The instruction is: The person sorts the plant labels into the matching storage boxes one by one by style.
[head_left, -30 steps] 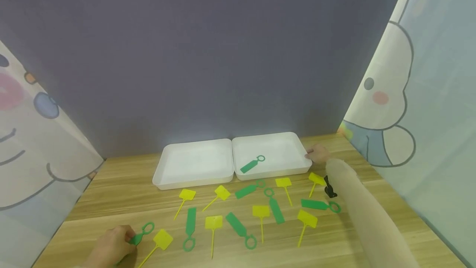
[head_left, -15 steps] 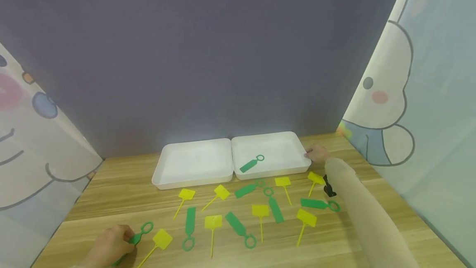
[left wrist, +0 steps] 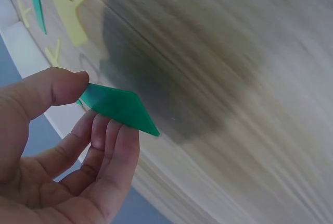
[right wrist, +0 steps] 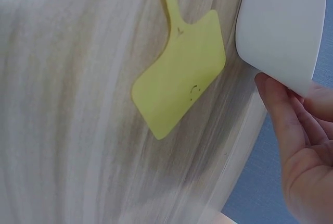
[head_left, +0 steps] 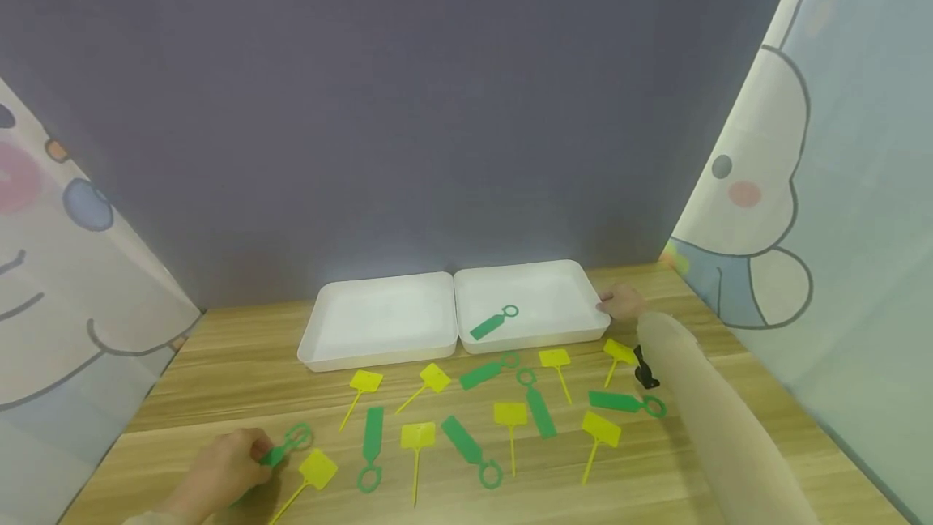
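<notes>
Near left corner of the worktop (head_left: 240,379): the left hand (head_left: 227,467) pinches a green tag (left wrist: 118,106), its long axis slanting rightward toward the far edge, ring end farthest. Near the far right corner, well apart, the right hand (head_left: 623,302) grips a white tray (head_left: 543,290).

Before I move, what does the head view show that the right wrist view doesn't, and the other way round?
Head view only: the left hand holding a green tag, the left tray, a second green tag inside the right tray, and a black piece by the right sleeve.

Right wrist view only: small dark marks on the face of a yellow tag, too fine to make out from the head.

Both: the right hand pinching the right tray's edge, and a yellow tag lying on the wooden table.
</notes>
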Demonstrator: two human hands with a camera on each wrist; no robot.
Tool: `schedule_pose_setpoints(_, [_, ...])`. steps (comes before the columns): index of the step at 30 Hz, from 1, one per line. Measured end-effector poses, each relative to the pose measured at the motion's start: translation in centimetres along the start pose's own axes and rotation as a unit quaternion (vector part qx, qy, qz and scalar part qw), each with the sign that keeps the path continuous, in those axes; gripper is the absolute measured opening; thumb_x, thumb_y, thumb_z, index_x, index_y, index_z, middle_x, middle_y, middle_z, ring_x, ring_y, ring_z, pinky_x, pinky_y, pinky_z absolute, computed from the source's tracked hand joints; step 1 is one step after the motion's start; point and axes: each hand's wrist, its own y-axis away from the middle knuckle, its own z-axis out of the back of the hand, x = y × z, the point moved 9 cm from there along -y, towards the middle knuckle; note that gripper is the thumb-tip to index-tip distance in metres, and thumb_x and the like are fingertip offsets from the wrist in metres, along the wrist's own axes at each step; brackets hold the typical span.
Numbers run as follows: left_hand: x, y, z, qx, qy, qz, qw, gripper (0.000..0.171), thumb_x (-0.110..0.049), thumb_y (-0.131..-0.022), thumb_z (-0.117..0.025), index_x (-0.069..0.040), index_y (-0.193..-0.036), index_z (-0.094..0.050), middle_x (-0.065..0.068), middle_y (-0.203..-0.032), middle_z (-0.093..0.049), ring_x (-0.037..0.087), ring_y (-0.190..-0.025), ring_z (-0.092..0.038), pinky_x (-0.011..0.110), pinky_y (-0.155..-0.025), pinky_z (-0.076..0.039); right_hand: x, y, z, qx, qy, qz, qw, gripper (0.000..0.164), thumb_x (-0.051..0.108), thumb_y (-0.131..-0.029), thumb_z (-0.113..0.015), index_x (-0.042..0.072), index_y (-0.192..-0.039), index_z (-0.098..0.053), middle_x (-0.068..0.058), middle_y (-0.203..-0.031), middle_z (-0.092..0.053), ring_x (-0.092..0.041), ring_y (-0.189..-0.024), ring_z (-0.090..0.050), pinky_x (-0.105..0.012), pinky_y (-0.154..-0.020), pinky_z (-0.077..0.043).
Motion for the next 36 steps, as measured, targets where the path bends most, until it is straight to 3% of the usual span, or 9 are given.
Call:
schedule_pose_setpoints(5, [-1.3,0.0,0.0,0.004,0.011,-0.007,0.9999,0.026,-0.011,-0.068,-0.073,-0.004,-0.091,-0.063,0.004,-0.088,-0.065,0.021,-0.081,-0.06,0.043,-0.068,-0.052,-0.2,-0.3,-0.2,-0.002,-0.002,0.005,1.0,0.036,0.01,-0.09,-0.051,-0.014,-0.116,-0.054,-0.032,-0.115,-0.056,-0.043,-0.105,-0.054,-0.05,-0.09,-0.045])
schedule_pose_setpoints(16, [-4.1,-0.1,0.2,-0.026,0.015,-0.028,0.9992,0.023,-0.009,-0.062,-0.073,-0.01,-0.084,-0.065,0.002,-0.083,-0.066,0.018,-0.076,-0.059,0.038,-0.064,-0.05,0.2,0.0,-0.4,-0.005,0.002,0.004,1.0,0.034,0.009,-0.09,-0.051,-0.015,-0.114,-0.054,-0.032,-0.114,-0.057,-0.042,-0.102,-0.055,-0.049,-0.088,-0.047])
schedule_pose_setpoints(27, [-9.3,-1.9,-0.3,-0.035,0.05,-0.082,0.9948,0.019,-0.009,-0.065,-0.075,-0.009,-0.082,-0.065,0.001,-0.082,-0.066,0.018,-0.076,-0.06,0.038,-0.069,-0.052,-0.1,-0.1,-0.2,-0.007,-0.008,0.015,1.0,0.034,0.007,-0.089,-0.051,-0.016,-0.114,-0.053,-0.033,-0.113,-0.056,-0.041,-0.1,-0.056,-0.048,-0.086,-0.048])
schedule_pose_setpoints(36, [-12.8,-3.2,-0.7,-0.001,0.067,-0.088,0.9939,0.024,-0.007,-0.07,-0.074,-0.005,-0.092,-0.065,0.003,-0.085,-0.063,0.019,-0.078,-0.059,0.038,-0.067,-0.053,-0.1,-0.2,-0.1,-0.012,-0.005,0.016,1.0,0.034,0.008,-0.088,-0.052,-0.015,-0.113,-0.055,-0.032,-0.112,-0.057,-0.041,-0.1,-0.056,-0.048,-0.087,-0.048])
